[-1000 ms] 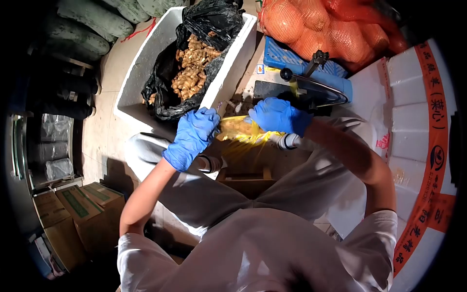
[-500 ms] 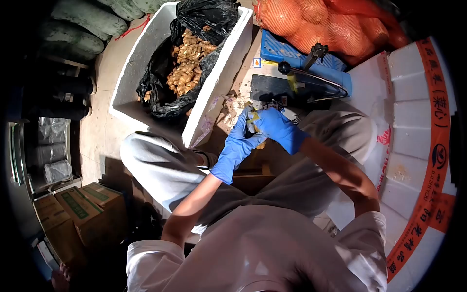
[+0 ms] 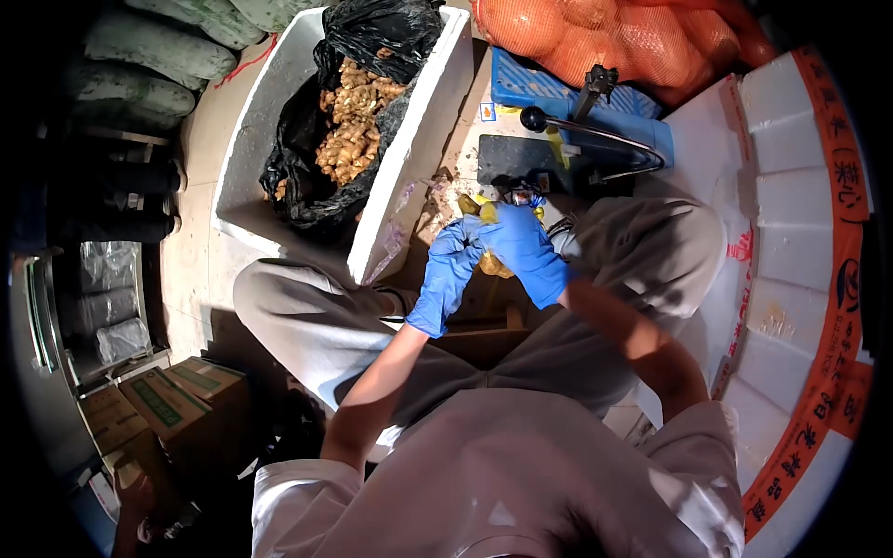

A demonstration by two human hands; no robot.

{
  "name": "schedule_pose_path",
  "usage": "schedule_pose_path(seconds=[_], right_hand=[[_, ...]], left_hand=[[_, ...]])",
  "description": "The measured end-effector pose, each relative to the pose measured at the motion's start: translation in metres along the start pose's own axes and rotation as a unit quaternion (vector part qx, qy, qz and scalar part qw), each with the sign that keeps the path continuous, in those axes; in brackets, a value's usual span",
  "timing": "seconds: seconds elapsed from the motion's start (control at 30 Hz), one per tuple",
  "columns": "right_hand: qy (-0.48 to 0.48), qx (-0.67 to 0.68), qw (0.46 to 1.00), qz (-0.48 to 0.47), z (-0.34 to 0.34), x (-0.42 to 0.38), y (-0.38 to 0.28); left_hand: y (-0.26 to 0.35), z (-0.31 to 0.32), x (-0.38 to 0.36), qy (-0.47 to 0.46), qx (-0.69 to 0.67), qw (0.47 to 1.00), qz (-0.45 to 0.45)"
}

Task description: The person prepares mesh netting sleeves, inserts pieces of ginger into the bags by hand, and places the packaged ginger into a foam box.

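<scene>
A lumpy tan piece of ginger [image 3: 494, 266] is between my two blue-gloved hands, over the floor between my knees. My left hand [image 3: 450, 272] has its fingers wrapped round the left side of it. From the right, my right hand [image 3: 523, 249] closes over the top, covering most of the piece. A brownish tip pokes out above the fingers. Just beyond the hands, dirt and scraps lie on the floor. To the left stands a white foam box [image 3: 409, 158] lined with a black plastic bag [image 3: 372, 37], with more ginger [image 3: 352, 149] inside.
A lever device with a black knob [image 3: 533, 119] stands ahead near a blue crate [image 3: 521, 79]. Red mesh sacks [image 3: 614, 42] lie behind it. Foam boxes with orange tape [image 3: 842, 270] line the right. Cardboard boxes [image 3: 167, 400] and a person's hand [image 3: 136, 493] are at lower left.
The view has shifted slightly. My right hand has turned over the ginger, and more of its tip shows above my fingers. Another person's hand appears more fully at lower left.
</scene>
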State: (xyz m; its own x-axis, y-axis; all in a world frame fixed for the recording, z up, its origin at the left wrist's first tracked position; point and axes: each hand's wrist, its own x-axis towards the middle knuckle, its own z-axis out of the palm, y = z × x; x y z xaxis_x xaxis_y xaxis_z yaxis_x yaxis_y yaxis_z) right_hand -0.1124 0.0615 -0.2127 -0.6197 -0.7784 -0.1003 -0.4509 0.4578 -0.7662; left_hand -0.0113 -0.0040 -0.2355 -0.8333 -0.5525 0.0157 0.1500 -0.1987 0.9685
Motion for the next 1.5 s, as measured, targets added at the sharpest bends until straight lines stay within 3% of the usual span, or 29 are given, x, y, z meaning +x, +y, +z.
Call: schedule_pose_path(seconds=[0.03,0.17,0.27,0.3,0.33,0.43,0.47,0.53,0.6,0.63,0.67,0.7,0.77,0.8,0.87,0.9,0.93,1.0,1.03,1.07,1.1,1.17,1.23,1.27,1.33,1.4,1.43,1.47,1.5], right_hand=[[0.016,0.058,0.998,0.002,0.005,-0.002,0.004],[0.056,0.174,0.98,-0.073,-0.017,-0.012,-0.016],[0.075,0.302,0.95,-0.007,-0.058,-0.014,-0.033],[0.072,0.562,0.818,0.094,-0.054,-0.008,-0.022],[0.087,0.409,0.9,0.123,-0.059,-0.003,-0.008],[0.086,0.428,0.888,0.146,-0.051,0.01,0.019],[0.069,0.443,0.883,0.139,-0.038,0.013,0.031],[0.052,0.46,0.877,0.129,-0.026,0.016,0.034],[-0.032,0.541,0.818,0.191,-0.013,0.019,0.023],[-0.036,0.57,0.811,0.126,-0.002,0.013,0.021],[-0.063,0.657,0.751,0.033,0.023,0.012,0.05],[-0.062,0.658,0.75,0.03,0.015,0.009,0.043],[-0.095,0.507,0.852,0.092,-0.007,-0.001,0.02],[-0.095,0.508,0.851,0.092,-0.005,-0.003,0.019],[-0.095,0.693,0.7,0.144,-0.006,-0.005,0.018],[-0.094,0.706,0.692,0.116,-0.01,-0.004,0.018],[-0.047,0.614,0.783,0.094,-0.019,-0.008,0.018],[0.049,0.556,0.824,0.099,-0.024,-0.015,0.017],[0.092,0.58,0.807,0.055,-0.033,-0.026,0.002],[0.134,0.602,0.787,0.012,-0.04,-0.039,-0.012],[0.208,0.439,0.874,-0.023,-0.028,-0.049,-0.004],[0.207,0.177,0.962,0.015,-0.036,-0.087,-0.031],[0.152,0.059,0.973,-0.161,-0.02,-0.116,-0.03],[0.065,-0.063,0.983,-0.158,-0.014,-0.139,-0.031],[0.085,0.044,0.985,-0.146,-0.017,-0.139,-0.033],[0.152,0.212,0.964,-0.053,-0.041,-0.111,-0.034],[0.236,0.12,0.957,-0.116,-0.043,-0.093,-0.018],[0.253,0.119,0.957,-0.074,-0.061,-0.077,-0.03],[0.25,0.181,0.936,-0.172,-0.07,-0.052,-0.034]], left_hand=[[-0.006,-0.004,0.0,0.006,0.065,0.996,0.067],[-0.001,-0.013,-0.002,0.016,0.102,0.995,0.017],[0.004,-0.023,-0.001,0.046,0.114,0.992,0.001],[0.007,-0.029,0.001,0.007,0.12,0.993,0.016],[0.018,-0.028,0.003,0.005,0.122,0.992,0.016],[0.059,-0.013,0.005,0.011,0.038,0.99,-0.134],[0.071,-0.017,0.004,-0.017,0.133,0.983,-0.126],[0.097,-0.013,0.006,-0.078,0.078,0.984,-0.141],[0.114,-0.013,0.006,-0.117,0.08,0.981,-0.133],[0.123,-0.009,0.006,-0.122,0.096,0.98,-0.125],[0.132,-0.006,0.007,-0.127,0.113,0.979,-0.117],[0.134,-0.006,0.008,-0.119,0.108,0.979,-0.126],[0.143,0.001,0.009,-0.077,0.118,0.985,-0.104],[0.148,0.005,0.01,-0.036,0.123,0.988,-0.083],[0.136,-0.009,0.015,0.0,0.148,0.989,0.009],[0.141,-0.013,0.018,-0.025,0.187,0.981,0.046],[0.146,-0.017,0.021,-0.05,0.225,0.97,0.084],[0.145,-0.026,0.025,-0.036,0.426,0.884,0.189],[0.148,-0.024,0.026,-0.009,0.498,0.855,0.144],[0.153,-0.023,0.029,-0.04,0.634,0.748,0.192],[0.158,-0.022,0.033,-0.053,0.743,0.617,0.252],[0.163,-0.011,0.043,-0.104,0.745,0.602,0.268],[0.168,0.001,0.046,-0.133,0.755,0.563,0.309],[0.174,0.005,0.046,-0.172,0.741,0.557,0.334],[0.168,0.008,0.044,-0.163,0.663,0.615,0.393],[0.166,0.007,0.041,-0.165,0.665,0.615,0.39],[0.168,0.005,0.04,-0.175,0.699,0.584,0.375],[0.171,0.003,0.041,-0.183,0.731,0.55,0.36],[0.177,0.003,0.043,-0.205,0.728,0.55,0.353]])
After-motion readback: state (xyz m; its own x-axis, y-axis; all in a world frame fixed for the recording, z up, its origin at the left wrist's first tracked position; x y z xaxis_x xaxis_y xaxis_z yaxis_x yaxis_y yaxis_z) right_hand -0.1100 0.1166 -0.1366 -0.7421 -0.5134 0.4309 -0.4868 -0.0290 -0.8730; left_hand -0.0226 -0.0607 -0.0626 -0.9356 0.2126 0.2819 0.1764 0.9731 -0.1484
